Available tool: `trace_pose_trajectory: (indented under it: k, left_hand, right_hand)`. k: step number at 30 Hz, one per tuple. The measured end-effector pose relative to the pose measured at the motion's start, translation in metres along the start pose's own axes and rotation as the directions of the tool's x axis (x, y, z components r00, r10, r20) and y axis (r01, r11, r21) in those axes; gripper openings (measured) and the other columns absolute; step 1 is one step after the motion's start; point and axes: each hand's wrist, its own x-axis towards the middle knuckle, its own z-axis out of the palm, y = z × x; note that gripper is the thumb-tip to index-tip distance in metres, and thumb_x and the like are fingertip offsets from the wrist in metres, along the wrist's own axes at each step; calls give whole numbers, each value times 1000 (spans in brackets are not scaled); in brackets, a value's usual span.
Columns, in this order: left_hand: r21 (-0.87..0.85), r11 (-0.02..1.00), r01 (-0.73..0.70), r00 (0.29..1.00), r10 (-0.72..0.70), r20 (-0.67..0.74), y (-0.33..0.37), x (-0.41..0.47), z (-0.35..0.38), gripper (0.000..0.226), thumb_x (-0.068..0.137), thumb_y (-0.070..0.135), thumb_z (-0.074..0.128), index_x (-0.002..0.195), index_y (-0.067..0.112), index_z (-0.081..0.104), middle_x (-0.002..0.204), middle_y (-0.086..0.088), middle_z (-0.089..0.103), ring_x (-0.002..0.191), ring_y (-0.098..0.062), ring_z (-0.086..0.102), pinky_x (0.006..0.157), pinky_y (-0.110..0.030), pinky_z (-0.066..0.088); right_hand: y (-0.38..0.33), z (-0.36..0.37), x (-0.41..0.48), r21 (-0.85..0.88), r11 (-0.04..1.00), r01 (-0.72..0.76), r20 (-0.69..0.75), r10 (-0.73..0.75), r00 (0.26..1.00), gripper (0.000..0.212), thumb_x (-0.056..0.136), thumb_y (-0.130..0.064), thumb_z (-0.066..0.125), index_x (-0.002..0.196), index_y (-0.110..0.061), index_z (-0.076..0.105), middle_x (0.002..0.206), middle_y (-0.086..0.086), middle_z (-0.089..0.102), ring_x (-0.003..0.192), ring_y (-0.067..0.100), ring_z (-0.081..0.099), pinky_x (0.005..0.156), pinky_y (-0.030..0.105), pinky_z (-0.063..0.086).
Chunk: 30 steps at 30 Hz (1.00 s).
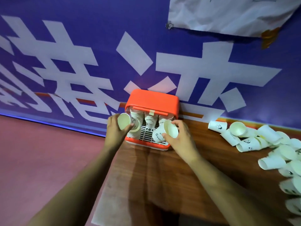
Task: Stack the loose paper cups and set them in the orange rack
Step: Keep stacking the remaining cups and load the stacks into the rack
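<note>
Orange rack [153, 99] holds three cup stacks [150, 120]; blue banner [81, 46] behind. Before it, left hand [114, 130] clasps left cup [124, 123], right hand [180, 138] right cup [170, 131]. Loose cups [267, 136] heaped to its right.

Purple banner [97, 38], wooden table [154, 176], reddish floor [40, 152]

Paper cup [158, 136] reads "Bear"; characters on banner [101, 30] illegible.

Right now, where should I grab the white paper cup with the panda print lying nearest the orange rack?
Pinch the white panda-print paper cup across its side wall, from above. It lies on its side at the left edge of the loose cup pile, wall exposed, nothing on top.
</note>
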Motion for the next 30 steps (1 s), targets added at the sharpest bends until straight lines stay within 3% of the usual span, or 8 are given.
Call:
trace_pose_trajectory:
  k: [11,15,19,22,24,26,28,30]
  left_hand:
    - [360,905,-226,943,111,313,-50,40,40,80,73,39,85,140,11,51,141,-9,52,124,-34,49,99,-45,44]
    - [234,951,-201,913,96,396,-60,47,42,87,76,31,84,150,14,41,153,-6,41,137,-29,42,110,-43,41]
    - [70,992,-104,881,60,469,-71,53,28,94,78,27,84,154,18,29,149,3,38,133,-9,39,105,-29,37]
    - [-40,999,23,885,-2,466,-82,55,15,71,87,17,75,148,20,38,140,3,49,127,-12,50,107,-38,45]
    - [-132,982,133,902,-64,426,-82,53,11,40,95,14,66,131,28,53,123,16,62,114,0,58,102,-35,49]
    - [-214,950,226,903,-121,413,-78,50,9,24,99,21,60,112,41,57,106,32,67,101,14,60,93,-22,49]
    - [-302,906,296,894,-151,423,-77,50,8,14,99,39,58,111,43,63,109,29,69,107,7,62,97,-25,48]
    - [-351,879,322,881,-142,452,-78,50,9,36,92,57,54,120,37,66,120,16,70,117,-7,63,104,-36,47]
  right_hand:
    - [-1,35,25,30,998,-61,-46,63,997,64,72,-27,86,123,-23,48,119,-12,52,114,12,55,96,41,51]
    - [-8,57,39,49,998,-44,-43,46,998,67,69,-27,87,124,-20,50,123,-2,56,115,18,55,98,44,49]
    - [-25,76,56,38,999,-5,-25,6,1000,72,68,-23,87,128,-14,50,127,1,55,118,22,52,102,38,44]
    - [-40,90,67,6,998,66,9,-66,998,76,69,-23,87,133,-11,47,132,4,53,122,20,48,101,23,36]
    - [-46,102,72,-41,992,117,50,-114,992,77,70,-25,86,133,-10,46,132,6,51,123,21,46,101,21,33]
    - [-48,113,77,-94,979,183,107,-173,979,76,70,-28,85,133,-10,47,131,7,52,124,23,47,105,29,36]
    - [-44,122,79,-160,951,265,181,-235,955,75,71,-30,83,135,-12,47,132,6,53,126,24,47,107,34,37]
    - [-38,130,79,-206,933,295,253,-240,937,77,72,-30,82,137,-10,45,135,6,52,128,23,45,106,31,35]
